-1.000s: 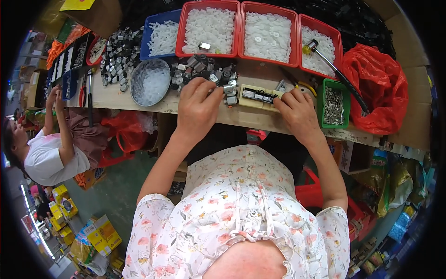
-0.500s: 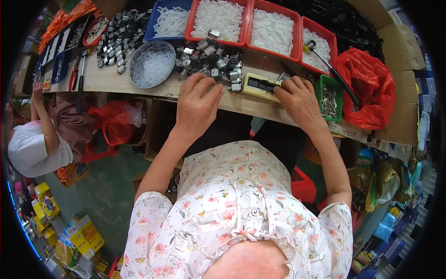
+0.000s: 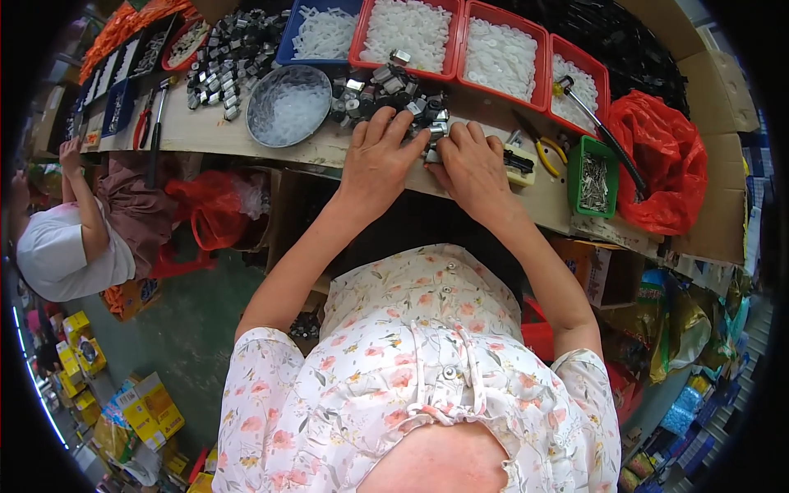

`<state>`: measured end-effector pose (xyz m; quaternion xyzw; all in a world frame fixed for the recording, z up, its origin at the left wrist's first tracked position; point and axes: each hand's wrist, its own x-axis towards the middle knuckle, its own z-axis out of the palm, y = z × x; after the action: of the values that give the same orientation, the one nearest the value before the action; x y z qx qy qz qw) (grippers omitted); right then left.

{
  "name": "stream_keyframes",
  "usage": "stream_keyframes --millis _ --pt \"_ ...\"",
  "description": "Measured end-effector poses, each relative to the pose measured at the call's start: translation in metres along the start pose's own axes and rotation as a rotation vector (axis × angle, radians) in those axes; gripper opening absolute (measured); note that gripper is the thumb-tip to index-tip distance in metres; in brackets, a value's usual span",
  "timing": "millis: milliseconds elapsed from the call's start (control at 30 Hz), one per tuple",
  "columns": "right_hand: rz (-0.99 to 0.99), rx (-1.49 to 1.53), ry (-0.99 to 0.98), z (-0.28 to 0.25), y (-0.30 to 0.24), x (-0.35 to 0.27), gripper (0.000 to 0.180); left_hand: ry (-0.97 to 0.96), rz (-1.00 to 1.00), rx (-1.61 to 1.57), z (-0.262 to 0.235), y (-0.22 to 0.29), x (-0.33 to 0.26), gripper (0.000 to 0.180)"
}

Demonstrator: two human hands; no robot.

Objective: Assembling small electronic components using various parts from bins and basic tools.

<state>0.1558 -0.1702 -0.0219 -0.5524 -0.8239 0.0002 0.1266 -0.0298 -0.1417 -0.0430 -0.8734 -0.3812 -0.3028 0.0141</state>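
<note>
Yellow cartons [image 3: 148, 407] seen stacked on floor, far below and left of left hand [image 3: 380, 160]. Smaller yellow boxes [image 3: 78, 345] seen at far lower left. Brown cardboard boxes [image 3: 715, 107] stacked well right of right hand [image 3: 472, 168], behind red plastic bag [image 3: 662, 160]. Orange-and-white carton [image 3: 596, 271] seen below right hand, under bench. Blue wrapped packs [image 3: 682, 415] at far lower right.

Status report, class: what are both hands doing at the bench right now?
Left hand and right hand together at the metal parts pile. Grip hidden. Yellow block beside right hand.
</note>
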Motion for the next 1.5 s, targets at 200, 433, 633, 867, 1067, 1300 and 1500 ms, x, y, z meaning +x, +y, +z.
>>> stream_keyframes --millis 200,433,633,867,1067,1300,1500 --pt "0.071 0.284 0.111 -0.014 0.0 0.001 0.021 0.129 -0.127 -0.245 -0.022 0.012 -0.007 0.036" --pt "0.139 0.55 0.277 -0.021 -0.003 -0.014 0.025 -0.017 -1.044 -1.71 -0.012 0.059 -0.008 0.031" --pt "0.061 0.65 0.217 -0.048 0.011 -0.035 0.033 -0.281 -1.035 -1.802 -0.007 0.049 0.003 0.028" --pt "-0.176 0.576 0.13 -0.048 0.038 -0.05 0.036 -0.767 -0.935 -1.757 -0.009 0.03 0.018 0.028" --pt "0.032 0.465 0.23 -0.036 0.061 -0.032 0.027 -0.17 -0.444 -0.808 -0.01 0.038 0.036 0.021" --pt "0.067 0.395 0.198 -0.016 0.065 -0.017 0.024 -0.014 -0.078 -0.474 0.017 0.034 0.034 0.026" --pt "0.051 0.402 0.171 -0.011 0.067 -0.014 0.025 -0.022 0.036 -0.387 0.031 0.031 0.033 0.031"
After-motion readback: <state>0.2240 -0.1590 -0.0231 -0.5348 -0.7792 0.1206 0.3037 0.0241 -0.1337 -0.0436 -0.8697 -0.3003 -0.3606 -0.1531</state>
